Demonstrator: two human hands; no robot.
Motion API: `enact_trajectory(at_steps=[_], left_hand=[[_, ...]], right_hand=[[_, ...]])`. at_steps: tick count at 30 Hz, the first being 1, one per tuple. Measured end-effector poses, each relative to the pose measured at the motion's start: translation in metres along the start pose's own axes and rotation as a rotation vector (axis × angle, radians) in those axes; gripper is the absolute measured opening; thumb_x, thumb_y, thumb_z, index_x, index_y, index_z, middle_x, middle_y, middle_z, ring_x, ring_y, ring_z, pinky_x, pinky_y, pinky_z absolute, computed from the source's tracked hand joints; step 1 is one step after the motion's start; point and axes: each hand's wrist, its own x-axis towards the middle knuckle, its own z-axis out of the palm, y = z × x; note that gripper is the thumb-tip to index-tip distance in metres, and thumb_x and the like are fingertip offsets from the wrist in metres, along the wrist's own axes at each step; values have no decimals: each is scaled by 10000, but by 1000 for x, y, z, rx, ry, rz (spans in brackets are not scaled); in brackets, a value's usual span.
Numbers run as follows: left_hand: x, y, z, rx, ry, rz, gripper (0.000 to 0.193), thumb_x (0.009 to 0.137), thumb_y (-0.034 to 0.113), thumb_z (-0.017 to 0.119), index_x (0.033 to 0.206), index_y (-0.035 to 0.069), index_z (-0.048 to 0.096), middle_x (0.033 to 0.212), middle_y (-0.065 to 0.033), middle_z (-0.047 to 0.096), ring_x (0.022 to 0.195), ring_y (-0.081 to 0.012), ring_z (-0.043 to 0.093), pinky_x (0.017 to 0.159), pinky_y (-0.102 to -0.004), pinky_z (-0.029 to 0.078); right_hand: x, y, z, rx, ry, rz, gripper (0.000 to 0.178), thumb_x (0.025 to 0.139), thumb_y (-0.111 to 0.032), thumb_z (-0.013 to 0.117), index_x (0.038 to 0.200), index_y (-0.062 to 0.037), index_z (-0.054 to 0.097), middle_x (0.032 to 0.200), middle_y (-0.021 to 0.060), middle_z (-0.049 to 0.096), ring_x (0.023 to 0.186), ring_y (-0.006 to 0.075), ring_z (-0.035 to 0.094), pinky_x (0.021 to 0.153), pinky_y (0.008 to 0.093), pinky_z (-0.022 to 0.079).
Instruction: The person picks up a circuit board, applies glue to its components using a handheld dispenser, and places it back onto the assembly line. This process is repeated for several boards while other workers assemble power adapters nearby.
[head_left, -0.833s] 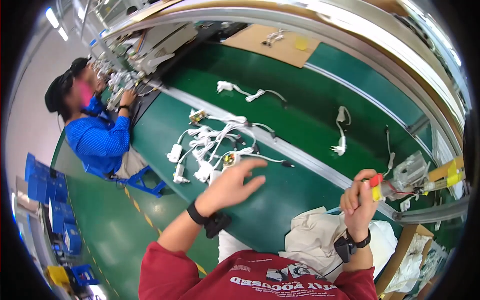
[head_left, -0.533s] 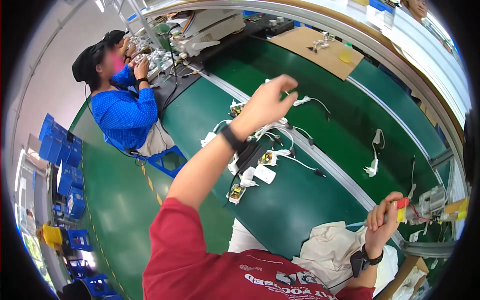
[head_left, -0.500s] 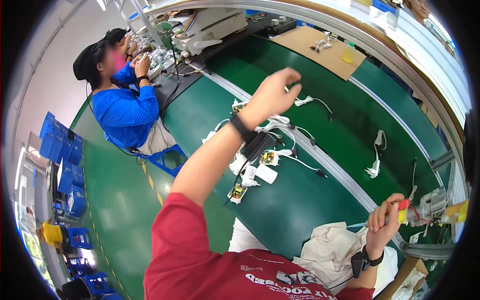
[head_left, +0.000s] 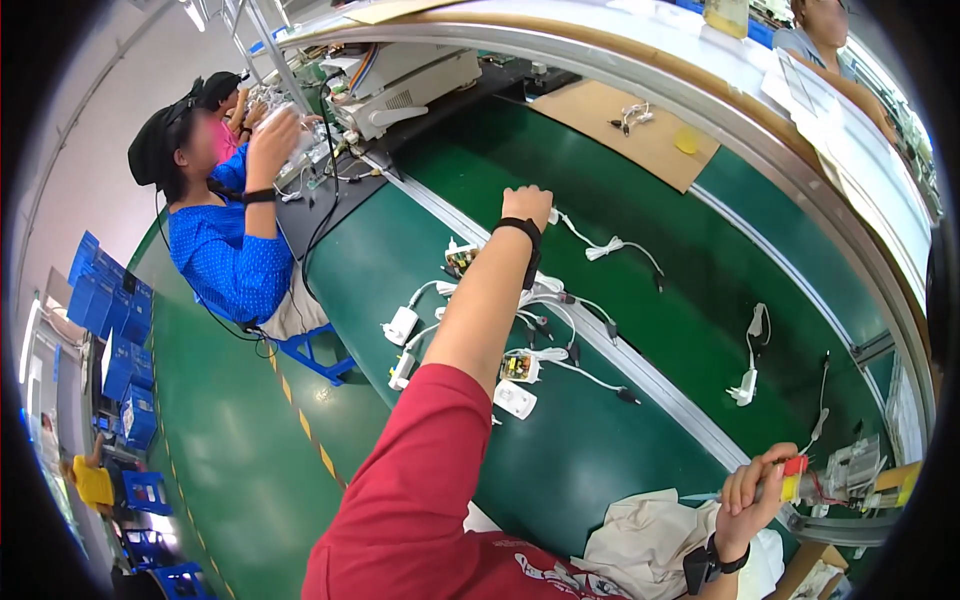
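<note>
My left hand (head_left: 527, 203) reaches out over the conveyor and is closed on a white power adapter (head_left: 553, 215). The fingers hide most of it; its white cable (head_left: 605, 248) trails to the right. At the lower right, my right hand (head_left: 752, 487) wraps around a tool with a red and yellow body (head_left: 793, 478). A thin pale-blue tip (head_left: 700, 497) sticks out to the left of that hand. Beneath my left forearm lie several adapters with tangled cables, among them a closed white adapter (head_left: 515, 400) and an open one showing its circuit board (head_left: 519, 367).
A white adapter with its cable (head_left: 742, 388) lies on the green belt to the right. A cream cloth (head_left: 640, 545) is bunched at the near edge. A metal rail (head_left: 640, 365) divides bench and belt. Brown cardboard (head_left: 570, 105) lies at the back; a co-worker in blue (head_left: 225, 245) sits left.
My left hand has gone from raised with fingers apart to lowered and closed on the adapter. The co-worker in blue has raised a hand. My right hand keeps its hold.
</note>
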Motion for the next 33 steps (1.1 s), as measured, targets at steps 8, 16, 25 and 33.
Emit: enact_trajectory(at_steps=[8,16,25,33], left_hand=[[-4,20,-37,-268,-91,132,332,705,137,653,992,12,542,913,-180,661,875,-323,654,701,-404,534],[-67,136,-95,-1157,-674,180,459,799,432,597,899,-15,582,695,-103,630,564,-190,594,529,-335,469],[-278,180,-123,-1896,-1112,-264,317,916,227,574,1160,56,465,1021,-86,646,807,-73,591,482,-171,349],[-348,210,-135,-2078,-1190,-109,358,951,134,492,1287,59,395,1159,-109,587,944,-131,604,624,-227,530]], right_hand=[[7,4,4,-8,34,18,261,970,-309,472,942,-65,384,460,-35,272,314,49,219,295,209,189],[5,-3,9,2,22,37,192,987,-265,428,975,-75,410,492,-53,253,340,33,214,307,189,188],[6,2,1,-17,43,130,210,986,-292,421,1001,-84,443,485,-54,260,337,40,223,312,208,199],[11,1,9,9,-49,212,233,967,-296,474,965,-69,419,495,-29,303,365,45,270,354,214,238]])
